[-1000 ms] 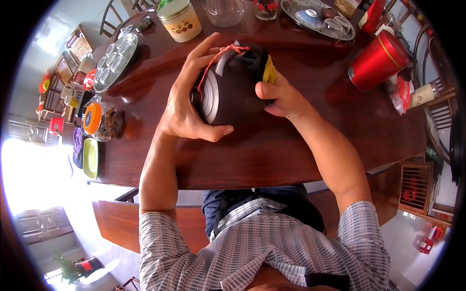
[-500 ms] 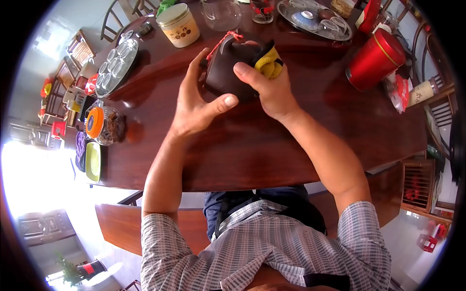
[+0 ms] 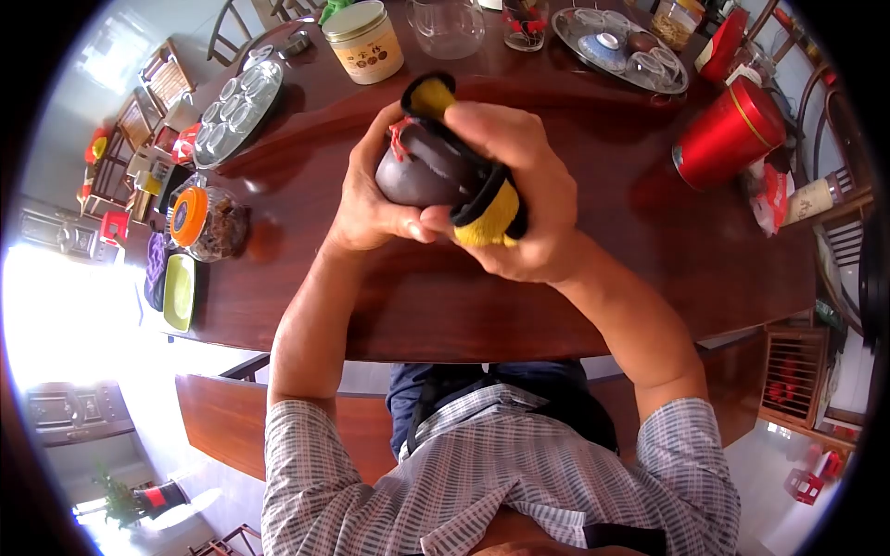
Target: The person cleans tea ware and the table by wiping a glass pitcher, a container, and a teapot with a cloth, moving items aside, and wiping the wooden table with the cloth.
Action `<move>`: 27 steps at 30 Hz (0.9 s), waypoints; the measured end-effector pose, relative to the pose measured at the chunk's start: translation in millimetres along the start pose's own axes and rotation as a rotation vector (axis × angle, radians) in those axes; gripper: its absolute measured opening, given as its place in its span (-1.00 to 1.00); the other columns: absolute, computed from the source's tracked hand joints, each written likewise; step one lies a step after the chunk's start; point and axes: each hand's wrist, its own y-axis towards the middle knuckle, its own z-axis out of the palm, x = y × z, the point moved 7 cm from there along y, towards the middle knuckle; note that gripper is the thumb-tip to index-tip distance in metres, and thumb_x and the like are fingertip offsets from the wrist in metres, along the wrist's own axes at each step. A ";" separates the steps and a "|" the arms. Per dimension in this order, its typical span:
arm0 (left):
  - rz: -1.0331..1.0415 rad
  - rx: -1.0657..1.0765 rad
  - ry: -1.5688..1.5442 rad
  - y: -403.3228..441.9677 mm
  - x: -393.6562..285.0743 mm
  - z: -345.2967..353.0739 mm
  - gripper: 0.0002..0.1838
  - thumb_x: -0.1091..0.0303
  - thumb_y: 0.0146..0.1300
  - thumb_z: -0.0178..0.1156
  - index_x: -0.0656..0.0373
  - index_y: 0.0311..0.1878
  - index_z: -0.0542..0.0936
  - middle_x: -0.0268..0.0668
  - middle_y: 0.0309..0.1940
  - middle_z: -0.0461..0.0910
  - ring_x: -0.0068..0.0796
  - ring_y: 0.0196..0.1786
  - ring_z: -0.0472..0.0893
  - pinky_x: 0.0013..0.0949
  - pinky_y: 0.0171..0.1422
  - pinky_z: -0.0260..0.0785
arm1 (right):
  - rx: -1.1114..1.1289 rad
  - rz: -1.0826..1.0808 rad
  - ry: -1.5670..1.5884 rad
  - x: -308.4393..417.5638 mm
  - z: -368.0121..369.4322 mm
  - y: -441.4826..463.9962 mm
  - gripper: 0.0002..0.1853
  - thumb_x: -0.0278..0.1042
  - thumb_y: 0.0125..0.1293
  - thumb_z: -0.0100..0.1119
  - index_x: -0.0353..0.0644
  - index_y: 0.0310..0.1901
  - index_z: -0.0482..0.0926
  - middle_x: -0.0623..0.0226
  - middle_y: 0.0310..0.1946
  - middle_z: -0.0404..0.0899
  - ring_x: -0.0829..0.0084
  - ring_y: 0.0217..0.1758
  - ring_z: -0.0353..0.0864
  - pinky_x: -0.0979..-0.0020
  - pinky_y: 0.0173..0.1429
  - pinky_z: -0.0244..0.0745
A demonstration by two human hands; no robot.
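A dark brown teapot point(image 3: 417, 171) with a red cord is held above the wooden table point(image 3: 445, 315). My left hand point(image 3: 360, 199) is wrapped round its left side, the thumb at the lower edge. On its right side, my right hand point(image 3: 538, 185) presses a yellow cloth point(image 3: 489, 218) with a black border against the pot. Part of the cloth stands up above the pot's top. The pot's far side and the fingers behind it are hidden.
At the back stand a labelled jar point(image 3: 364, 48), a glass pitcher point(image 3: 447, 28) and a round tray point(image 3: 619, 79). Left are a tray of glasses point(image 3: 264, 104), an orange-lidded jar point(image 3: 213, 222) and a green dish point(image 3: 179, 292). A red canister point(image 3: 728, 132) lies right.
The teapot has turned in my hands. My right hand has moved round its right side, and the yellow cloth now spreads over more of the pot.
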 end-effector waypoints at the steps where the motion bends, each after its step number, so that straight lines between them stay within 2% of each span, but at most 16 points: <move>1: 0.026 0.060 -0.022 2.3 -3.0 3.0 0.44 0.13 -0.55 0.93 0.34 0.52 0.34 -0.18 0.20 0.65 -0.33 0.25 0.67 -0.21 0.43 0.55 | -0.006 -0.021 -0.015 7.8 -3.3 3.6 -0.46 -0.23 0.10 0.63 -0.21 0.11 0.67 0.04 0.13 0.70 -0.03 0.15 0.68 0.09 0.29 0.53; 4: 0.062 0.006 0.046 -1.3 -3.1 9.1 0.36 0.00 -0.38 0.86 0.34 0.53 0.34 -0.17 0.23 0.64 -0.32 0.26 0.66 -0.22 0.43 0.52 | -0.082 -0.160 -0.068 17.6 -7.3 3.4 -0.50 -0.33 0.05 0.64 -0.28 0.02 0.67 0.02 0.02 0.72 0.00 0.03 0.72 0.14 0.12 0.63; 7: 0.131 -0.037 0.155 0.3 -6.5 6.5 0.34 -0.03 -0.32 0.83 0.35 0.53 0.34 -0.12 0.28 0.62 -0.30 0.29 0.64 -0.19 0.47 0.49 | -0.116 -0.280 -0.112 19.5 -8.1 3.3 -0.51 -0.39 -0.02 0.65 -0.31 -0.04 0.67 0.03 -0.08 0.73 0.03 -0.07 0.73 0.15 0.01 0.66; 11: 0.186 -0.035 0.097 0.4 -14.8 10.4 0.32 0.03 -0.27 0.81 0.40 0.54 0.31 -0.03 0.32 0.61 -0.21 0.37 0.62 -0.15 0.52 0.45 | -0.058 -0.324 -0.080 20.4 -19.1 5.5 -0.40 -0.31 -0.02 0.72 -0.31 0.04 0.63 0.06 -0.16 0.75 0.06 -0.11 0.72 0.14 -0.02 0.66; 14: 0.232 0.013 0.045 1.4 -15.1 1.4 0.33 0.04 -0.29 0.81 0.42 0.54 0.30 -0.02 0.31 0.61 -0.20 0.36 0.63 -0.13 0.52 0.44 | -0.107 -0.199 0.115 16.2 -18.3 6.6 -0.25 -0.09 0.00 0.78 -0.26 0.17 0.61 0.03 0.00 0.72 0.06 -0.03 0.71 0.10 0.08 0.65; 15: 0.159 0.019 0.004 0.8 -16.3 1.1 0.34 0.05 -0.31 0.81 0.43 0.55 0.30 -0.02 0.31 0.61 -0.20 0.35 0.63 -0.13 0.52 0.45 | -0.102 -0.178 0.192 10.3 -18.1 5.8 -0.20 -0.01 0.00 0.78 -0.25 0.20 0.61 0.01 0.08 0.71 0.05 0.02 0.70 0.09 0.14 0.63; 17: 0.199 0.068 0.028 2.7 -20.2 2.1 0.35 0.05 -0.32 0.81 0.43 0.55 0.29 -0.02 0.30 0.61 -0.21 0.32 0.64 -0.15 0.50 0.46 | 0.025 -0.214 0.108 13.4 -12.1 8.1 -0.16 0.22 0.10 0.66 -0.23 0.25 0.61 0.01 0.16 0.69 -0.01 0.13 0.69 0.05 0.28 0.54; 20: 0.151 0.064 0.034 -0.6 -13.6 1.9 0.30 0.07 -0.32 0.80 0.43 0.51 0.33 -0.08 0.22 0.63 -0.27 0.26 0.66 -0.22 0.43 0.49 | 0.167 -0.236 -0.111 18.5 2.3 3.4 -0.04 0.57 0.25 0.31 -0.25 0.32 0.58 -0.02 0.26 0.65 -0.05 0.30 0.63 0.01 0.45 0.39; 22: 0.070 0.007 0.066 -7.4 -17.4 5.2 0.27 0.07 -0.33 0.80 0.43 0.47 0.35 -0.10 0.18 0.64 -0.30 0.24 0.66 -0.23 0.41 0.50 | 0.168 -0.210 -0.076 7.8 2.5 4.7 -0.03 0.58 0.33 0.22 -0.29 0.35 0.56 -0.07 0.32 0.61 -0.04 0.37 0.57 0.02 0.49 0.37; 24: 0.158 0.057 0.159 -3.1 -20.8 4.8 0.22 0.08 -0.27 0.79 0.43 0.45 0.36 -0.11 0.16 0.64 -0.32 0.22 0.65 -0.24 0.40 0.50 | 0.124 -0.176 0.018 -5.9 4.5 4.1 -0.06 0.54 0.40 0.17 -0.31 0.35 0.58 -0.09 0.37 0.57 -0.04 0.42 0.54 0.03 0.53 0.35; 27: 0.193 0.013 0.233 -1.3 -17.1 1.2 0.20 0.08 -0.23 0.78 0.45 0.46 0.35 -0.10 0.16 0.64 -0.31 0.24 0.64 -0.24 0.41 0.48 | 0.178 -0.085 0.091 -17.6 3.3 3.5 -0.10 0.45 0.48 0.14 -0.36 0.40 0.53 -0.11 0.40 0.54 0.01 0.45 0.53 0.06 0.54 0.36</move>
